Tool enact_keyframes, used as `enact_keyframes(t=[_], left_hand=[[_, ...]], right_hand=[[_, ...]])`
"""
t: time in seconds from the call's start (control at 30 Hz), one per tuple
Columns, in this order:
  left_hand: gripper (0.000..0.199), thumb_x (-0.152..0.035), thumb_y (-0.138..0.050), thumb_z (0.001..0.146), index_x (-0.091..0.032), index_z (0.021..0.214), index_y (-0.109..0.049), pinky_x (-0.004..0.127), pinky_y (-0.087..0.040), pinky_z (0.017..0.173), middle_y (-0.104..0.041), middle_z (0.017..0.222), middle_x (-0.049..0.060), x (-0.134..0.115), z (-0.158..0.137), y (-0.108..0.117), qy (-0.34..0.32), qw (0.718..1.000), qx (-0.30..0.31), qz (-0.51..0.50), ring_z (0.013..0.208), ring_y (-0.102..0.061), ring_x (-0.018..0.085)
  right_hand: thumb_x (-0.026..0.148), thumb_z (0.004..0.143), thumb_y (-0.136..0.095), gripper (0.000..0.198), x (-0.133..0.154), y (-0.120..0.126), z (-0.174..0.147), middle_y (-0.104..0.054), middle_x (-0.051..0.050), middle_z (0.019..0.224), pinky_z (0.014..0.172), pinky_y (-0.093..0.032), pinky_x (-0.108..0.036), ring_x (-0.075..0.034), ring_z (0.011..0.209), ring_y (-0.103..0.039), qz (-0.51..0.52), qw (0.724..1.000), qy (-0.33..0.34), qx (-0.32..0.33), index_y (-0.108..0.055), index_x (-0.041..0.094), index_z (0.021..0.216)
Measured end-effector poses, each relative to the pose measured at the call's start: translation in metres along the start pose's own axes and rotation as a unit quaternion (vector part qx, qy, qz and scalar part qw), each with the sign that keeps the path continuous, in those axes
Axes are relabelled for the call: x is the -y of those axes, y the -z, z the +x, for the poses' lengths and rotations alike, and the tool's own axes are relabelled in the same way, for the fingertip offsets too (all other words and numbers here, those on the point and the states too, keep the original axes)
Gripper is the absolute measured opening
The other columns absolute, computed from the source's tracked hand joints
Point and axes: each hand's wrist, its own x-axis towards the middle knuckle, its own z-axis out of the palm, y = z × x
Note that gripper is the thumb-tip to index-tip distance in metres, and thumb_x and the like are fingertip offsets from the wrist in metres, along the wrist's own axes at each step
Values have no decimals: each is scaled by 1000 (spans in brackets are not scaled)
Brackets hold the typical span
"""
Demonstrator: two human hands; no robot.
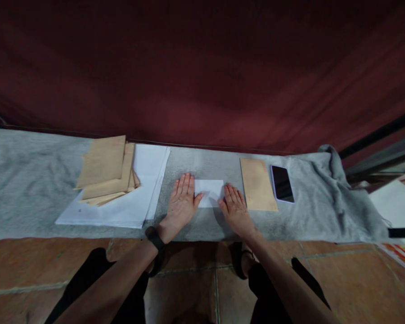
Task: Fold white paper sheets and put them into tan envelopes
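Note:
A small white sheet of paper [209, 186], perhaps folded, lies flat on the grey cloth between my hands. My left hand [182, 198] is spread flat at its left edge, the thumb reaching onto the paper. At the right edge, my right hand [234, 208] lies palm down with its fingers stretched out, thumb touching the paper. Just right of that hand lies a single brown envelope [259, 184]. To the left, several brown envelopes [104, 162] are heaped loosely on a stack of larger white sheets [151, 180].
A phone [282, 183] with a dark screen lies right of the single envelope. Grey cloth [30, 180] covers the long narrow surface and bunches up at its right end. A dark red upright panel [202, 81] rises along the back edge. Tiled floor [189, 288] shows in front.

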Motion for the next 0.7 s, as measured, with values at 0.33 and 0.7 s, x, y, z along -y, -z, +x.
enact_keyframes(t=[0.33, 0.7], left_hand=[[63, -35, -37, 102, -6, 157, -26, 46, -23, 127, -32, 164, 19, -34, -21, -2, -170, 981, 75, -51, 155, -23, 25], [63, -36, -36, 102, -3, 155, -30, 46, -24, 127, -31, 163, 22, -26, -25, -1, -145, 987, 72, -19, 155, -23, 27]], right_hand=[[42, 109, -21, 59, 16, 9, 3, -37, -11, 163, 126, -26, -47, -22, 153, -31, 56, 994, 70, 62, -32, 13, 159], [42, 108, -28, 60, 19, 6, -3, -33, -14, 164, 126, -24, -48, -25, 154, -29, -11, 997, 66, 48, -29, 10, 159]])
